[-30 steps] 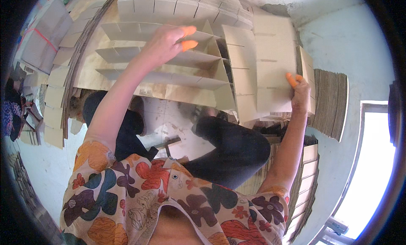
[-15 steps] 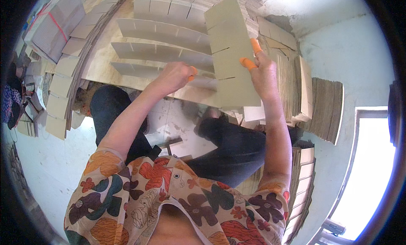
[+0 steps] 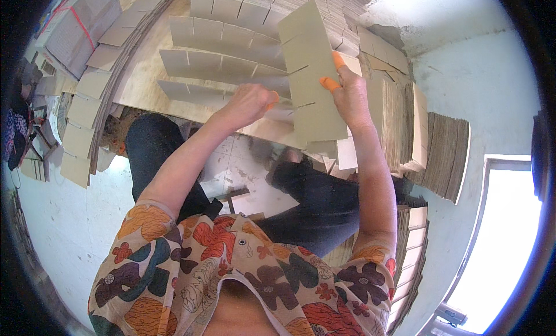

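Observation:
Three long slotted cardboard strips stand on edge across the wooden board in front of me, with the nearest strip running behind my left hand. That hand is closed around the nearest strip's right part; its fingertips, one in an orange finger cover, are partly hidden. My right hand grips the right edge of a slotted cardboard divider, with orange covers on thumb and finger. The divider is tilted upright across the strips' right ends, its slots facing them. Where it meets the strips is hidden behind it.
Beyond the strips stand rows of slotted cardboard. More stacks lie on the right by the wall, and a fanned cardboard row runs along the left. A strapped carton sits at far left. My knees are under the board.
The right hand and its divider have shifted slightly left and down over the strips' ends. My left hand has moved a little to the right, still closed.

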